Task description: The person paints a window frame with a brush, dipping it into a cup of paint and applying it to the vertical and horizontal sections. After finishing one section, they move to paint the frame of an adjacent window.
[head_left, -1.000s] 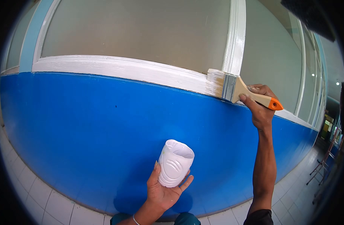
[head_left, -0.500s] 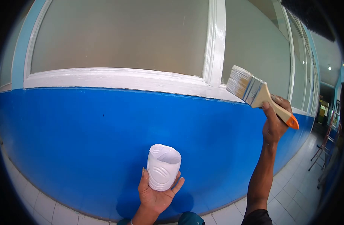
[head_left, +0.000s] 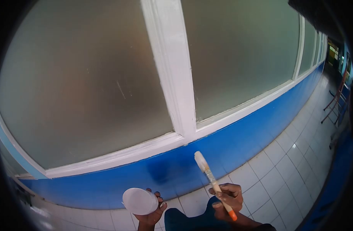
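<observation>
lowered flat paintbrush [head_left: 213, 184] gripped in right hand [head_left: 227, 197], left hand [head_left: 152, 213] clasping white ribbed cup [head_left: 139, 201]

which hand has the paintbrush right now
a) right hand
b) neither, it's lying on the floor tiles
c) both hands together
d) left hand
a: the right hand grips the paintbrush by its handle, bristles pointing up toward the white window frame, while the left hand holds only the white cup.

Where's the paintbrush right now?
In the head view the paintbrush sits low and centre-right, held in the right hand with bristles up, off the white window frame, right of the paint cup.
</observation>
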A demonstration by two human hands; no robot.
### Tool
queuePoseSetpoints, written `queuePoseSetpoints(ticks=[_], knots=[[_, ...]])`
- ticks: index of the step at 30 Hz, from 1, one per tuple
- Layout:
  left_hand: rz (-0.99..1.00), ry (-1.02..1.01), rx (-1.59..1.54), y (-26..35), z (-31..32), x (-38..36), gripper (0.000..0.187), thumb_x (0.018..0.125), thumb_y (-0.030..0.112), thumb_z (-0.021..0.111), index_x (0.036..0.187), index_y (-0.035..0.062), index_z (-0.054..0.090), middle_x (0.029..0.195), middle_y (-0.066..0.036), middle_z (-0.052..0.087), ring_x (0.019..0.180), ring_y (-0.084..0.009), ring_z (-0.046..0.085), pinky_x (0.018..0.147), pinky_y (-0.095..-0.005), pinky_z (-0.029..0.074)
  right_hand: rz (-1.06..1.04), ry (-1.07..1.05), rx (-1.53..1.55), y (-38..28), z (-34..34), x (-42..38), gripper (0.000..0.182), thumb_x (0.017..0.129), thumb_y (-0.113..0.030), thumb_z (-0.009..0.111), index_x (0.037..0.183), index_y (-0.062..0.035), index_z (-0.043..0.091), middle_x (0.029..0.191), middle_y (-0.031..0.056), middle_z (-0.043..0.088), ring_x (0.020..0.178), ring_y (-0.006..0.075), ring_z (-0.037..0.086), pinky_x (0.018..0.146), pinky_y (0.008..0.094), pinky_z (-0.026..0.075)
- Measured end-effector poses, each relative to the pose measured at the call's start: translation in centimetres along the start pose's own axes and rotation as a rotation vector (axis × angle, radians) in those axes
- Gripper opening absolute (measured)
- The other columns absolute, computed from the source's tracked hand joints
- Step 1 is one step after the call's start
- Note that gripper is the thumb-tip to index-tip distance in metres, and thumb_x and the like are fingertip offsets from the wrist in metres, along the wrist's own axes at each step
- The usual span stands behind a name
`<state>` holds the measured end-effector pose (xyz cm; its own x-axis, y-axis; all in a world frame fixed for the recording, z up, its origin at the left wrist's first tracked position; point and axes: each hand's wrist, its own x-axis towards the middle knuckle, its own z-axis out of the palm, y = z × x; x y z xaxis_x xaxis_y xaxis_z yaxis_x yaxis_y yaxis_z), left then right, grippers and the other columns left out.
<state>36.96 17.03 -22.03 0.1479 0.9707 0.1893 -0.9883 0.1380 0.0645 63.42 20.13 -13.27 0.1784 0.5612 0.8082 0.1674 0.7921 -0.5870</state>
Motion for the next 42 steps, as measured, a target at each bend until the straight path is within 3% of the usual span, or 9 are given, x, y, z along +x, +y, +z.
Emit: queuePoseSetpoints(ticks=[6,15,18,23,25,27,29,35,42], knots=[[-0.052,0.079,-0.051,1.2,12.1,-2.9,0.070,0.093,0.037,0.068,0.151,0.0147,0.036,0.140,-0.015,0.044,0.131,-0.0319,0.047,0.114,-0.0549,0.036,0.170,-0.163,-0.084,-5.0,2.6,-0.4,0.044,0.079,-0.008,0.084,0.120,-0.0061,0.070,0.139,0.0251,0.047,0.131,0.0398,0.049,0.102,0.0461,0.050],[-0.217,0.261,0.000,7.0,23.2,-4.9,0.061,0.090,0.027,0.070,0.142,0.0080,0.044,0.128,-0.015,0.052,0.119,-0.0349,0.053,0.111,-0.0587,0.037,0.220,0.147,-0.147,-2.1,19.3,-2.6,0.036,0.073,0.004,0.084,0.104,-0.0059,0.071,0.151,0.0221,0.026,0.136,0.0395,0.036,0.105,0.0452,0.048],[-0.227,0.269,-0.095,14.8,19.2,-9.6,0.075,0.087,0.039,0.074,0.148,0.0139,0.039,0.137,-0.011,0.044,0.129,-0.0301,0.048,0.115,-0.0544,0.035,0.274,0.289,-0.056,-1.1,22.7,-2.1,0.032,0.073,0.007,0.082,0.101,-0.0048,0.070,0.153,0.0212,0.020,0.137,0.0397,0.033,0.097,0.0406,0.056],[0.050,0.490,-0.249,14.4,19.6,-12.2,0.061,0.088,0.021,0.072,0.140,0.0076,0.044,0.126,-0.013,0.049,0.117,-0.0299,0.052,0.110,-0.0572,0.039,0.208,0.452,-0.091,1.1,24.9,-1.0,0.049,0.071,0.012,0.079,0.111,-0.0084,0.059,0.152,0.0223,0.020,0.136,0.0419,0.034,0.099,0.0428,0.054],[-0.159,0.291,-0.274,17.5,16.9,-12.3,0.074,0.087,0.049,0.069,0.147,0.0173,0.040,0.140,-0.010,0.043,0.131,-0.0308,0.047,0.116,-0.0575,0.031,0.189,0.508,-0.135,1.5,24.1,0.4,0.057,0.070,0.013,0.079,0.116,-0.0102,0.056,0.153,0.0229,0.020,0.136,0.0430,0.034,0.103,0.0462,0.050],[-0.120,0.310,-0.302,18.7,16.7,-12.8,0.074,0.087,0.049,0.069,0.147,0.0175,0.040,0.140,-0.010,0.043,0.131,-0.0305,0.047,0.116,-0.0579,0.031,0.157,0.521,-0.175,1.8,23.9,1.4,0.060,0.069,0.013,0.080,0.118,-0.0110,0.054,0.153,0.0238,0.020,0.138,0.0441,0.033,0.105,0.0482,0.046],[0.178,0.546,-0.330,15.1,19.5,-12.5,0.060,0.088,0.022,0.072,0.140,0.0084,0.046,0.126,-0.012,0.050,0.117,-0.0289,0.054,0.109,-0.0583,0.039,0.157,0.535,-0.187,2.2,23.9,2.2,0.058,0.071,0.010,0.081,0.119,-0.0109,0.055,0.153,0.0252,0.021,0.138,0.0455,0.032,0.107,0.0496,0.044],[-0.148,0.394,-0.276,14.5,19.7,-10.9,0.060,0.089,0.022,0.073,0.141,0.0103,0.045,0.128,-0.011,0.050,0.121,-0.0286,0.053,0.110,-0.0591,0.038,0.201,0.611,-0.119,2.5,24.8,3.4,0.052,0.077,0.005,0.081,0.121,-0.0111,0.057,0.151,0.0270,0.024,0.138,0.0475,0.033,0.109,0.0508,0.042],[-0.032,0.418,-0.205,14.9,18.9,-11.1,0.060,0.089,0.021,0.072,0.142,0.0103,0.045,0.128,-0.011,0.050,0.121,-0.0294,0.053,0.109,-0.0607,0.037,0.233,0.608,-0.148,1.6,25.9,3.1,0.060,0.074,0.007,0.081,0.122,-0.0138,0.052,0.153,0.0252,0.022,0.140,0.0457,0.030,0.106,0.0501,0.044]])
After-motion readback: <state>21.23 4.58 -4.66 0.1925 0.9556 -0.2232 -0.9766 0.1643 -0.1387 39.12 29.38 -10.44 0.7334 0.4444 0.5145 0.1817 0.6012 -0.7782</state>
